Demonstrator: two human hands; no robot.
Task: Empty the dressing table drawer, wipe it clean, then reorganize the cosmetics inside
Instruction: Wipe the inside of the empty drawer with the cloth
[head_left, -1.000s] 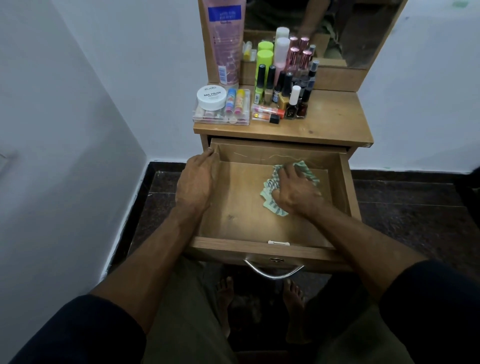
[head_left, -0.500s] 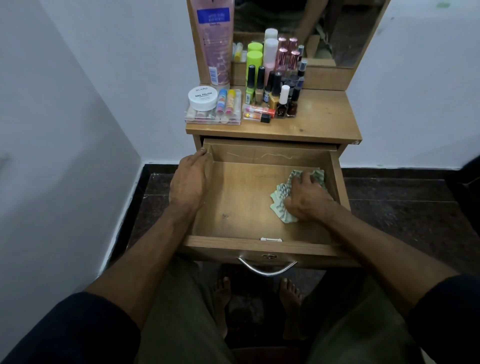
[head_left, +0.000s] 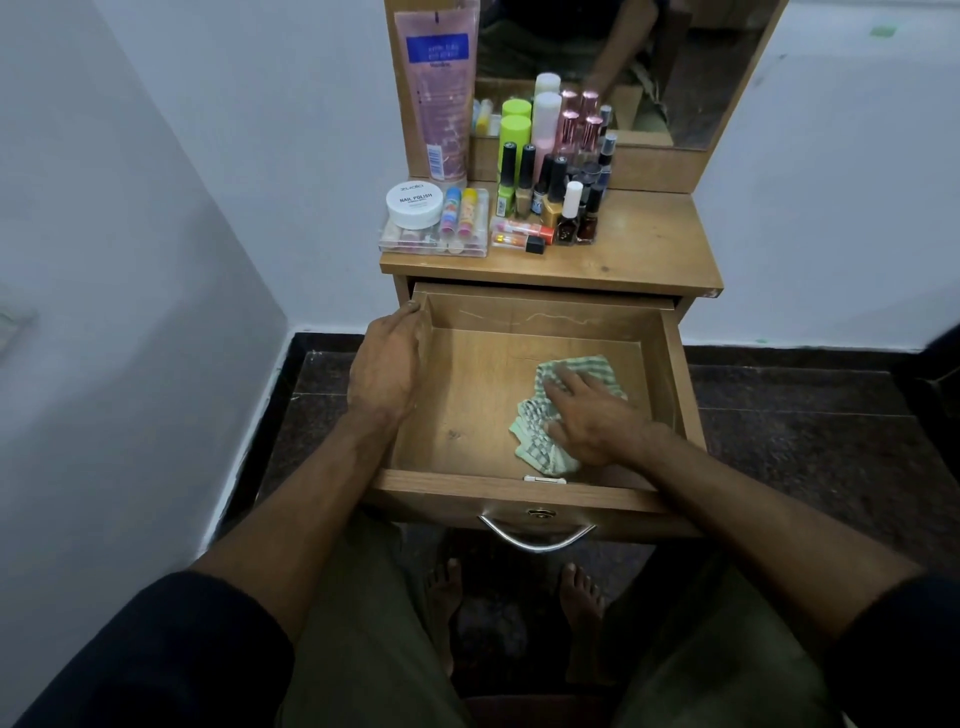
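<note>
- Head view: the drawer (head_left: 524, 486) is pulled out with only the checked cloth (head_left: 540, 441) inside, near-right on its floor. Right hand (head_left: 589, 415) presses it flat, fingers straight; left hand (head_left: 384, 364) rests on the left wall, not gripping.
- Cloth looks soft, light and bunchy, so palm it mid-wad.
- The cosmetics (head_left: 545, 176) sit on the far tabletop (head_left: 644, 249); those little glass bottles are probably tippy, so grab them by the body.

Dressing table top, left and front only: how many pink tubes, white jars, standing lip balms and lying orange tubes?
Pink tube: 1
White jar: 1
Standing lip balms: 2
Lying orange tubes: 2
Total: 6
</note>
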